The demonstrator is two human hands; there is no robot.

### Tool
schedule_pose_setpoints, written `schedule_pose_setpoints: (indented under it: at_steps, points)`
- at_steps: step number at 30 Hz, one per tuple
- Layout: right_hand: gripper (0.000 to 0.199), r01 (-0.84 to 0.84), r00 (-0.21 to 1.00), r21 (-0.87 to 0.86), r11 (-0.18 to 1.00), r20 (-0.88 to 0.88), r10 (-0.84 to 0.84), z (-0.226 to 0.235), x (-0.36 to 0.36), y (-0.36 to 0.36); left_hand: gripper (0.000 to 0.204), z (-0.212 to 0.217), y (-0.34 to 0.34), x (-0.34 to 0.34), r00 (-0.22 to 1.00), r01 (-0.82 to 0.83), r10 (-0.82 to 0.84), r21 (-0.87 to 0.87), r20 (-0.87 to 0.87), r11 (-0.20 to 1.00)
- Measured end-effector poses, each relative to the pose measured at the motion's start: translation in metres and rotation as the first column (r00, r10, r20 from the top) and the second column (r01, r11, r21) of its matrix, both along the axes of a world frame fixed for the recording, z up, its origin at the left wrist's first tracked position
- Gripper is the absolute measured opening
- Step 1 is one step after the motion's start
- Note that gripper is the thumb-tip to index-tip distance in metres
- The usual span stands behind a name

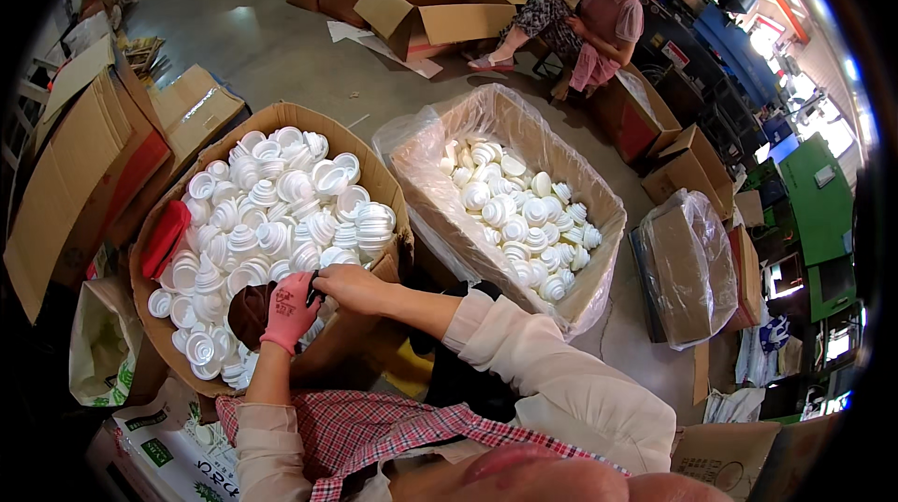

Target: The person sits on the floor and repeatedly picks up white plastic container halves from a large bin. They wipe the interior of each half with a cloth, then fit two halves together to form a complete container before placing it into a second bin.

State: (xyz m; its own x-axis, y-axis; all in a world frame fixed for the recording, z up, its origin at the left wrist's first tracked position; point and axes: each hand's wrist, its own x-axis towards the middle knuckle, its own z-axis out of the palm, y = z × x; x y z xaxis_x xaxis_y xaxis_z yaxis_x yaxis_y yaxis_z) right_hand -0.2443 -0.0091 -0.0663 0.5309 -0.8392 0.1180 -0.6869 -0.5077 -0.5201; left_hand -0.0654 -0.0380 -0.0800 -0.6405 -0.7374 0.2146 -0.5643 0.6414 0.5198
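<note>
- One wide cardboard box (297,116) stands open beneath the hands, beside a second carton (554,148) lined with clear plastic film.
- Many white ribbed plastic pieces (267,193) lie heaped in the nearer box; similar white pieces (533,221) fill part of the lined one.
- Right hand (354,289), bare, has its fingers closed on a small dark item.
- Left hand (292,310), pink-gloved, touches that item; I cannot tell how firmly it grasps.
- Red cloth-like article (166,240), at the heap's left edge.
- Dark brown article (251,317), just beside the glove.
- Small dark item (314,289), between both hands, over the heap.
</note>
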Motion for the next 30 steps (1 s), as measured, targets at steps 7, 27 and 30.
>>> schedule_pose_setpoints:
  at_steps: [7, 27, 30]
  points:
    - [0.018, -0.017, 0.998, -0.003, 1.000, 0.055, 0.017, -0.0013, 0.0005, -0.0008, 0.027, 0.0033, 0.0021, 0.0002, 1.000, 0.003, -0.004, -0.013, -0.005, 1.000]
    - [0.020, -0.030, 0.999, 0.025, 0.999, 0.027, 0.030, -0.0032, 0.0003, -0.0034, 0.028, 0.0020, 0.0013, -0.0008, 0.999, -0.006, 0.006, 0.000, 0.050, 1.000]
    - [0.020, -0.022, 0.999, 0.051, 0.998, 0.036, 0.020, -0.0043, 0.0005, -0.0044, 0.026, 0.0037, 0.0022, -0.0006, 0.996, -0.025, 0.023, 0.013, 0.083, 1.000]
